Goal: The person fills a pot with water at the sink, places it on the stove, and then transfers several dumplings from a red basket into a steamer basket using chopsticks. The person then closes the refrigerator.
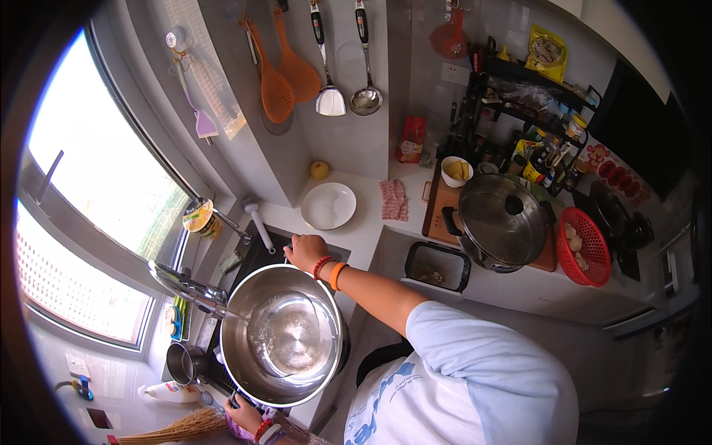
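A large stainless steel pot point(297, 339) is tilted under the chrome faucet point(208, 297) at the sink point(334, 253). A thin stream of water runs from the faucet into the pot, and some water lies on its bottom. My right hand point(307, 253), wearing a red bead bracelet and an orange band, grips the pot's far handle. Around the opposite handle, near the picture's lower edge, is my left hand point(243, 414). Most of both handles is hidden by my fingers.
A white plate point(329, 206) and a yellow fruit point(319, 170) lie on the counter behind the sink. Further right are a waste bin point(436, 267), a glass-lidded pot point(500, 217) on a wooden board and a red colander point(598, 256). A small dark pot point(183, 362) stands beyond the steel pot.
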The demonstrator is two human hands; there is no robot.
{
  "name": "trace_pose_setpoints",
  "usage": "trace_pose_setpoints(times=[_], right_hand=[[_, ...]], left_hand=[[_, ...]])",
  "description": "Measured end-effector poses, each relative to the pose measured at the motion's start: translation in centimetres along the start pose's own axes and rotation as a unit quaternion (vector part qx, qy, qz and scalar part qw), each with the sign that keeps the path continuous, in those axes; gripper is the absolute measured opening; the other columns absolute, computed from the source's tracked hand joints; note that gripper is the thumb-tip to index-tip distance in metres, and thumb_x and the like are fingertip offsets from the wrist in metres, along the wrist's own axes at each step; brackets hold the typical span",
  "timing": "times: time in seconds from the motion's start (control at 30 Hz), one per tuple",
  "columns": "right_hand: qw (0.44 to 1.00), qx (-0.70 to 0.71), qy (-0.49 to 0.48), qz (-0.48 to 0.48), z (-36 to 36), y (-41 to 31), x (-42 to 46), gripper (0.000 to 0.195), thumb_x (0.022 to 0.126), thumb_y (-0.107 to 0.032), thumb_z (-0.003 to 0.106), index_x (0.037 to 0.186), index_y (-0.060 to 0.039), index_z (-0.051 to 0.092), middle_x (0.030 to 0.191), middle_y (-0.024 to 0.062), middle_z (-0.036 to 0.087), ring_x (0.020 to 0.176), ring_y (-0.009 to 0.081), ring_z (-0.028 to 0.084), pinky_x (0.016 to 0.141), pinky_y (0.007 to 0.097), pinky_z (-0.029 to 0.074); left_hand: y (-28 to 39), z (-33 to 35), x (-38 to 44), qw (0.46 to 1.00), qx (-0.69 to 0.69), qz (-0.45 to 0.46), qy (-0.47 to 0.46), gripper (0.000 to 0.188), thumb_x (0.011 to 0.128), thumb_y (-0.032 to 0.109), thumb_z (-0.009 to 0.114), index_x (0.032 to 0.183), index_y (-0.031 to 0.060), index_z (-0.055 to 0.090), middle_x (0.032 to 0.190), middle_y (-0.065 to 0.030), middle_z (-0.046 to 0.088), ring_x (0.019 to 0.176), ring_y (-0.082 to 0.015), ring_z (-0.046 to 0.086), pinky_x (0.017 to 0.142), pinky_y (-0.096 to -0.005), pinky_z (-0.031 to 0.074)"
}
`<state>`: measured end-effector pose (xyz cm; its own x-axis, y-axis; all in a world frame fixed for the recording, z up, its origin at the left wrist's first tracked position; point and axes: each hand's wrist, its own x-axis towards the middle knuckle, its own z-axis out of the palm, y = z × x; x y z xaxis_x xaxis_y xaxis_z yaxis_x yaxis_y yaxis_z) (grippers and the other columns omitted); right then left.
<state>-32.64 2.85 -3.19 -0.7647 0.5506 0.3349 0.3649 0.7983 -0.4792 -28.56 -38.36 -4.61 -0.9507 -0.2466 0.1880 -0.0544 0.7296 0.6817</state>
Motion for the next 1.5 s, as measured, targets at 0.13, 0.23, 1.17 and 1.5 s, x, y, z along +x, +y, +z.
trace_pose_setpoints(times=[0.13,0.23,1.17,1.5], right_hand=[[1.000,-0.001,0.007,-0.004,0.0,0.0,0.0,0.035,0.080,-0.037,0.054,0.078,-0.0029,0.060,0.071,0.0143,0.064,0.068,0.0289,0.063,0.063,0.0388,0.049],[1.000,0.004,0.002,0.001,-0.3,-0.1,-0.1,0.034,0.080,-0.036,0.055,0.078,-0.0031,0.060,0.072,0.0139,0.064,0.069,0.0288,0.063,0.063,0.0389,0.049],[1.000,-0.008,-0.004,0.001,-0.6,-0.2,0.0,0.037,0.081,-0.038,0.052,0.078,-0.0020,0.061,0.068,0.0150,0.063,0.065,0.0305,0.062,0.060,0.0402,0.049],[0.999,-0.027,-0.013,-0.011,-0.5,0.2,0.4,0.036,0.081,-0.037,0.052,0.077,-0.0020,0.060,0.070,0.0165,0.063,0.066,0.0320,0.062,0.061,0.0410,0.049]], left_hand=[[0.3,-0.1,-0.1,1.000,-0.004,-0.008,-0.006,0.040,0.083,0.023,0.057,0.108,-0.0080,0.051,0.104,-0.0216,0.057,0.095,-0.0318,0.055,0.085,-0.0353,0.041],[0.7,-0.2,-0.2,1.000,-0.010,-0.025,-0.016,0.037,0.084,0.020,0.056,0.108,-0.0081,0.051,0.106,-0.0214,0.056,0.097,-0.0324,0.053,0.087,-0.0358,0.040],[2.2,-0.7,-1.2,1.000,-0.004,-0.023,0.007,0.032,0.083,0.021,0.057,0.104,-0.0033,0.053,0.101,-0.0187,0.058,0.093,-0.0314,0.056,0.082,-0.0364,0.042],[2.3,-0.3,-1.3,0.999,-0.007,-0.024,0.024,0.033,0.081,0.020,0.059,0.104,-0.0030,0.054,0.098,-0.0197,0.060,0.090,-0.0323,0.058,0.080,-0.0362,0.044]])
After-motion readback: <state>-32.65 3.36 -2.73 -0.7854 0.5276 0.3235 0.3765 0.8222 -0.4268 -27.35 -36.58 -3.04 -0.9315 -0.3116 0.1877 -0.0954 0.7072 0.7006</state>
